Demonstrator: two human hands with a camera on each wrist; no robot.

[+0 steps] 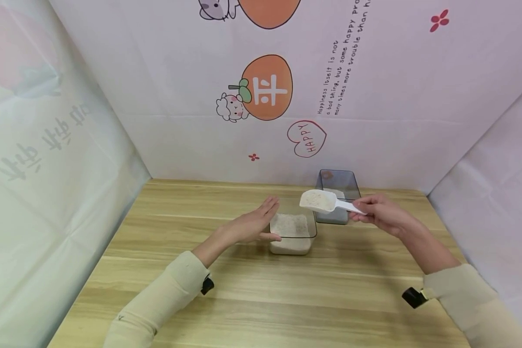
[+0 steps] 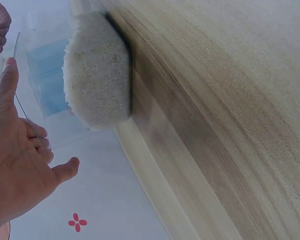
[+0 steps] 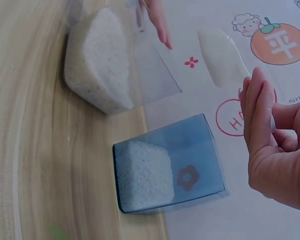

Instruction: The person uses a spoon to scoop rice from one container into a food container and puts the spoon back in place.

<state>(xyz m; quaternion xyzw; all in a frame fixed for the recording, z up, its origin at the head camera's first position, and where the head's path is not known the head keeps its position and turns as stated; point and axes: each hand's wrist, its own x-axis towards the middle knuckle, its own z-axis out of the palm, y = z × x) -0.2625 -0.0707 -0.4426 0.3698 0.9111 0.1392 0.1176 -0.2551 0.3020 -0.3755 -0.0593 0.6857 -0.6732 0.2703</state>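
Observation:
My right hand (image 1: 384, 216) pinches the handle of a white scoop (image 1: 319, 201). Pale grains like rice lie in its bowl, which is held level between and above two containers. Fingers straight and thumb spread, my left hand (image 1: 253, 224) rests at the left side of a clear container (image 1: 289, 245), by its rim. In the left wrist view that hand (image 2: 20, 160) overlaps the clear rim, with the pale grain (image 2: 99, 72) lower in the container. Behind and to the right stands a blue transparent container (image 3: 190, 150) with a smaller heap of white grain (image 3: 145, 175).
Both containers stand on a wood-grain table (image 1: 243, 299). A printed cloth (image 1: 178, 121) hangs behind the table, close to the blue container. White sheets flank the left (image 1: 48, 193) and right (image 1: 500, 159) sides. A dark device (image 1: 414, 297) sits at the right wrist.

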